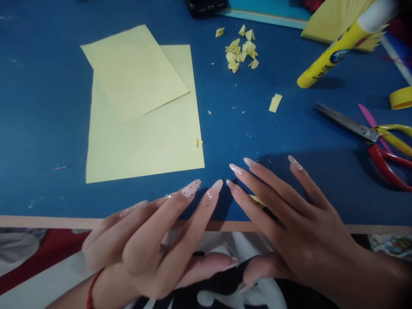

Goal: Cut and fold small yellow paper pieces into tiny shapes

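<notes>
My left hand is over the near edge of the table, with its fingers apart and nothing visible in it. Beside it, my right hand spreads its fingers over the blue surface. A small yellow paper piece shows between the right hand's fingers, partly hidden; whether they touch it I cannot tell. Beyond the left hand lie two overlapping pale yellow paper sheets, a turned upper sheet and a larger lower sheet. A tiny yellow scrap rests on the lower sheet's right side.
Small folded yellow paper pieces are heaped farther back, with a loose strip nearby. On the right are a yellow glue tube, scissors, a pink tool and a yellow ring. Pleated yellow paper lies behind.
</notes>
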`<action>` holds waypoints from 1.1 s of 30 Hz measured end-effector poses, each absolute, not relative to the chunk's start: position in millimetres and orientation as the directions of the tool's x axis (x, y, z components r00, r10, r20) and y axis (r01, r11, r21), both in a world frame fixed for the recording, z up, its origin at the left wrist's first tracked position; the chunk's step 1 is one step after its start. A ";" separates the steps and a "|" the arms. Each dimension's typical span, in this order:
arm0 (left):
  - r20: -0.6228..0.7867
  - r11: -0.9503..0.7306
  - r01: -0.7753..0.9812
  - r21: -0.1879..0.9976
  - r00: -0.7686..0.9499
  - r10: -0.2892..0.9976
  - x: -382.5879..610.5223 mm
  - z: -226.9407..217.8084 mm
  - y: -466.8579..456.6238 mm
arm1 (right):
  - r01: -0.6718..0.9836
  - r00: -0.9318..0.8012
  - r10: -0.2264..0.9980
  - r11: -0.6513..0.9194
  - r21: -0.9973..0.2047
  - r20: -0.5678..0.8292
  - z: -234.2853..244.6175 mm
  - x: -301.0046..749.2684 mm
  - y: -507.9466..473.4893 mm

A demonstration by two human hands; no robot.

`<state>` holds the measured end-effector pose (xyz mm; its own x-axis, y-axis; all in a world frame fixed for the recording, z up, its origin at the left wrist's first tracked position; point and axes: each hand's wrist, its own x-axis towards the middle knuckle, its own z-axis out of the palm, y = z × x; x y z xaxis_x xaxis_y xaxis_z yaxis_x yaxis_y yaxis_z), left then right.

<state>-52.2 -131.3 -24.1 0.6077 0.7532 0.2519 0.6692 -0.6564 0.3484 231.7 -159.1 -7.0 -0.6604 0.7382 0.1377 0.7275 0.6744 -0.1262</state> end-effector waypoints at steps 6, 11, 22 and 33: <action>0.358 -0.752 0.650 0.104 0.681 0.639 -37.5 -22.5 -139.6 | 0.782 -0.595 0.787 0.614 -0.107 0.164 -9.9 246.6 -181.0; 0.331 -0.718 0.611 0.333 0.638 0.696 -8.4 -11.4 -127.4 | 0.822 -0.483 0.839 0.533 -0.201 0.251 -11.2 255.5 -187.3; 0.201 -0.647 0.505 0.572 0.678 0.707 12.7 6.3 -97.2 | 0.805 -0.259 0.949 0.316 -0.503 0.181 0.0 232.5 -148.3; -0.005 -0.391 0.382 0.837 0.721 0.693 17.5 10.9 -88.4 | 0.716 -0.322 0.921 0.389 -0.580 0.220 15.9 231.0 -142.3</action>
